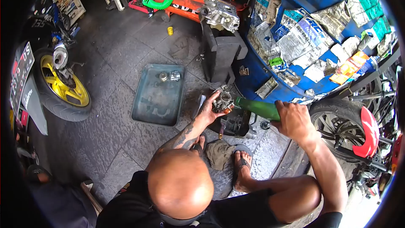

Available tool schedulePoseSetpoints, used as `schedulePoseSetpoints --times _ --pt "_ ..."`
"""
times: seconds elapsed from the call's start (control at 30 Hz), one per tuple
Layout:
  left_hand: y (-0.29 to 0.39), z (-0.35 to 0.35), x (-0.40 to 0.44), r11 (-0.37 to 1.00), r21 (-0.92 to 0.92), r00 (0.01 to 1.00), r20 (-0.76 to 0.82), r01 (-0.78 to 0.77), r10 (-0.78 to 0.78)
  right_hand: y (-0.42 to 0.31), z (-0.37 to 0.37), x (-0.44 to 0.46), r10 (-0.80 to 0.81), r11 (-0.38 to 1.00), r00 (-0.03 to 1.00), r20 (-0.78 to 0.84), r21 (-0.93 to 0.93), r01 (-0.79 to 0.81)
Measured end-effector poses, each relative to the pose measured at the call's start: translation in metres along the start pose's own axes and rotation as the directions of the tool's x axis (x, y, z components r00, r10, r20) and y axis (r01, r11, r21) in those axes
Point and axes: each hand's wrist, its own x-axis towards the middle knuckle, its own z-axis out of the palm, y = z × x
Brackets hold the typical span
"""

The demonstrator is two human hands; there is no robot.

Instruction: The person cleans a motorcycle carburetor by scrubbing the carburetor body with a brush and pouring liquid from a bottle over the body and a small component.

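My left hand [208, 112] is wrapped around a metal carburetor [225, 98], its round throat facing up. In my right hand [296, 121] is a green glass bottle [260, 108], gripped at its wide end and lying almost level. The bottle's neck points left at the carburetor; its mouth is beside the throat, and whether they touch I cannot tell. Below both hands stands a dark container [239, 124] with dark parts inside, partly hidden. A grey-green tray [157, 109] on the floor to the left holds a round metal part [163, 76] and a small metal casting [174, 75].
A crumpled rag [220, 154] lies between the feet. An engine part [220, 13] rests on a dark stand [219, 55]. Behind it is a red compressor [179, 2]. A blue drum [310, 2] with torn labels stands right. Motorcycle wheels flank both sides, including a yellow-rimmed wheel [63, 85].
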Motion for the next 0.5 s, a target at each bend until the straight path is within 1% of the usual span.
schedulePoseSetpoints --times 0.03,0.07,0.13,0.17,0.2,0.27,0.3,0.33,0.37,0.4,0.43,0.47,0.5 --pt "-0.006 -0.003 0.002 0.995 -0.1 1.0 0.028 0.002 0.001 -0.003 -0.003 0.003 -0.013 1.0 1.0 -0.005 -0.023 0.013" --pt "-0.011 -0.007 0.008 0.994 -0.113 1.0 0.028 -0.001 0.004 -0.007 -0.006 0.008 -0.021 0.999 1.0 0.0 -0.033 0.021" --pt "-0.019 -0.014 0.018 0.982 -0.184 0.999 -0.011 -0.045 0.044 -0.015 -0.012 0.012 -0.009 0.987 0.998 0.068 -0.159 0.019" --pt "-0.024 -0.017 0.021 0.978 -0.204 0.998 -0.043 -0.055 0.047 -0.015 -0.013 0.014 -0.007 0.986 0.998 0.069 -0.163 0.018" --pt "-0.025 -0.012 0.019 0.977 -0.208 0.998 -0.041 -0.054 0.046 -0.014 -0.012 0.016 -0.006 0.981 0.998 0.06 -0.194 0.017" --pt "-0.028 -0.007 0.012 0.978 -0.14 0.984 -0.111 -0.154 0.139 -0.014 -0.005 0.02 -0.014 0.974 0.998 0.054 -0.226 0.026" --pt "-0.022 -0.007 0.01 0.984 -0.14 0.992 -0.085 -0.109 0.098 -0.011 0.002 0.022 -0.001 0.974 0.998 0.066 -0.225 0.016" --pt "-0.02 -0.005 0.006 0.984 -0.139 0.991 -0.09 -0.115 0.104 -0.011 0.006 0.024 0.012 0.975 0.997 0.074 -0.221 0.005" --pt "-0.02 0.0 0.003 0.982 -0.08 0.97 -0.188 -0.174 0.156 -0.011 0.009 0.026 0.005 0.976 0.998 0.07 -0.219 0.01" --pt "-0.02 0.006 0.0 0.974 -0.015 0.935 -0.284 -0.225 0.212 -0.013 0.01 0.028 0.02 0.984 0.994 0.11 -0.18 0.0" --pt "-0.019 0.011 -0.001 0.966 0.01 0.898 -0.366 -0.257 0.242 -0.015 0.011 0.03 0.032 0.99 0.988 0.152 -0.139 -0.011" --pt "-0.017 0.015 -0.002 0.965 0.015 0.893 -0.375 -0.261 0.248 -0.017 0.011 0.032 0.023 0.991 0.988 0.15 -0.131 -0.003" --pt "-0.016 0.022 -0.005 0.959 0.02 0.87 -0.416 -0.283 0.266 -0.02 0.009 0.035 0.029 0.994 0.986 0.162 -0.108 -0.011"
